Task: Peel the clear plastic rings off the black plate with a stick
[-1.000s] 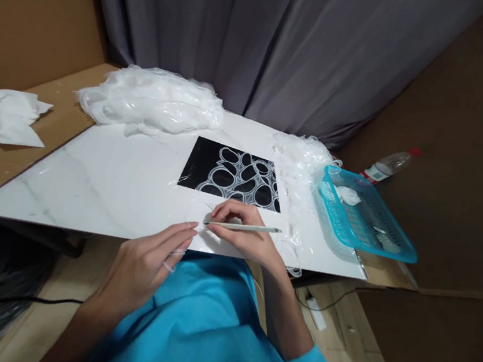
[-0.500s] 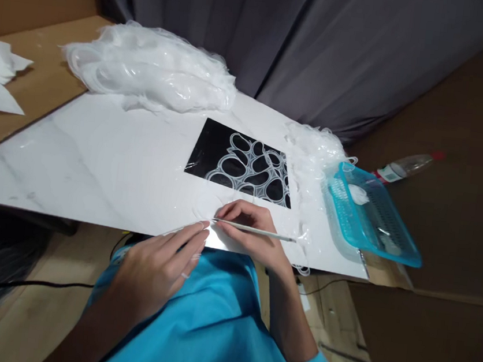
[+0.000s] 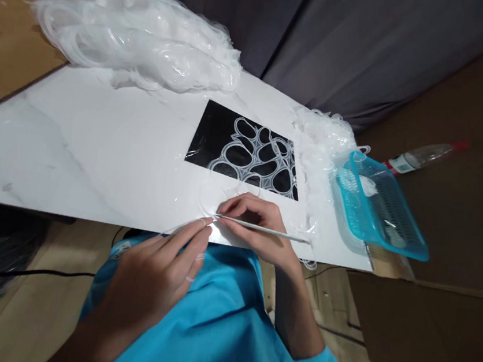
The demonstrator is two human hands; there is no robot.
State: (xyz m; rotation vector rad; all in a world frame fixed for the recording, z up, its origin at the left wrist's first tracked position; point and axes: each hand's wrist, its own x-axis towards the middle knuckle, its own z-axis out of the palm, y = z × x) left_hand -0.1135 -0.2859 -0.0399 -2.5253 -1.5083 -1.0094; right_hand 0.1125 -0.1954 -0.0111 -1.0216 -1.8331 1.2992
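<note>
Tool [image 3: 273, 231], slim and pale, lies pinched in the curled right hand [image 3: 263, 241], on the near side of the black sheet [image 3: 210, 131]. From here, I'd say a light grip and steady tip suit such fine work. Left of and nearer than the sheet, the left hand [image 3: 161, 273] slants in, fingers drawn together around a white strand [image 3: 201, 255].

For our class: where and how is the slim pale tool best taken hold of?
Probably in a light pinch on the slim pale tool, just behind its left end, coming from the right, as the right hand does. It is thin and straight, with most of its length reaching rightward, while the left hand crowds the left end.
</note>
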